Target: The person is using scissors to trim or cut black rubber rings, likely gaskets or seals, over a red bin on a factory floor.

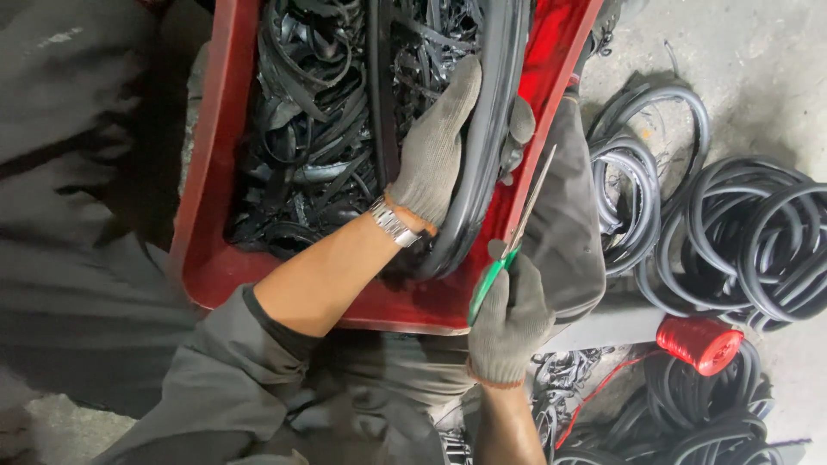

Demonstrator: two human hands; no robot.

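My left hand (435, 146), in a grey knit glove with a metal watch at the wrist, grips a thick black rubber strip (487, 129) that runs along the right inner side of a red plastic bin (215, 172). My right hand (508, 323), also gloved, holds green-handled scissors (508, 250). Their blades point up beside the bin's right rim and appear nearly closed. The bin is full of black rubber offcuts (319, 129).
Coils of black rubber tubing (741, 232) lie on the concrete floor at the right. A spool of red string (699, 344) sits on more coils at the lower right. A grey cloth or knee (568, 215) lies beside the bin.
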